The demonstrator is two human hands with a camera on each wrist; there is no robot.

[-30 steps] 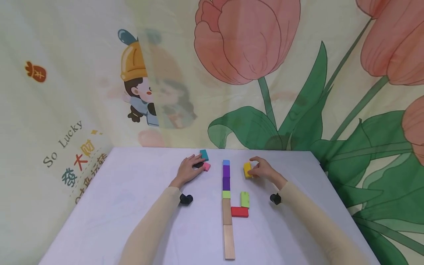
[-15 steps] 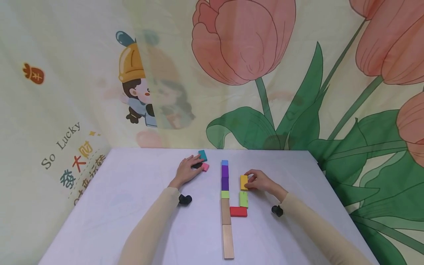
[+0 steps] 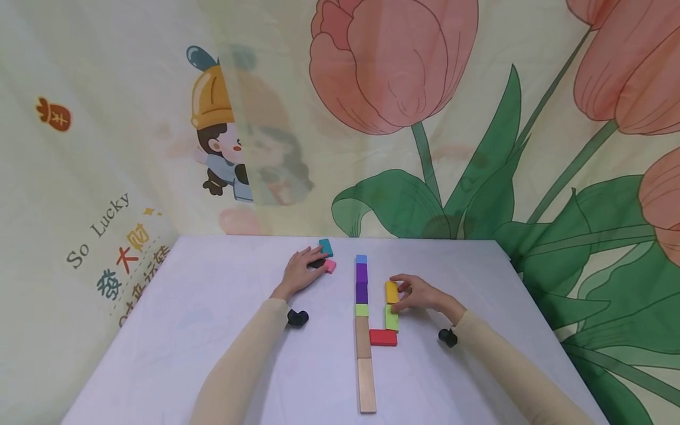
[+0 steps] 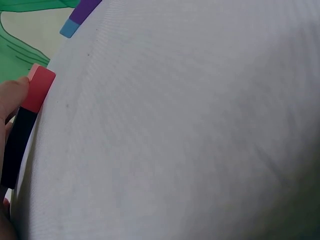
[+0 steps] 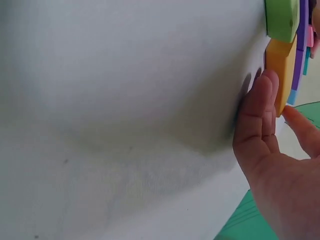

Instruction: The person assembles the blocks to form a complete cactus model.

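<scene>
My left hand (image 3: 301, 270) rests at the back left of the table, its fingers reaching over a teal block (image 3: 326, 248), a black block (image 3: 317, 264) and a pink block (image 3: 330, 267). In the left wrist view a fingertip touches the pink block (image 4: 41, 89), which adjoins the black one (image 4: 19, 147). My right hand (image 3: 422, 294) has its fingers around a yellow block (image 3: 391, 291), one fingertip at its far end. That block stands end to end with a light green block (image 3: 392, 320). The right wrist view shows fingers along the yellow block's (image 5: 283, 65) side.
Left of the yellow block runs a straight row: two wooden blocks (image 3: 363, 337), a light green piece (image 3: 362, 310), purple blocks (image 3: 362, 283) and a blue one (image 3: 361, 259). A red block (image 3: 383, 337) lies crosswise between row and green block. A printed curtain hangs behind the table.
My right hand has brought the yellow block nearer, against the green block's far end, and its thumb has since shifted down toward the green block. My left hand has stayed in place.
</scene>
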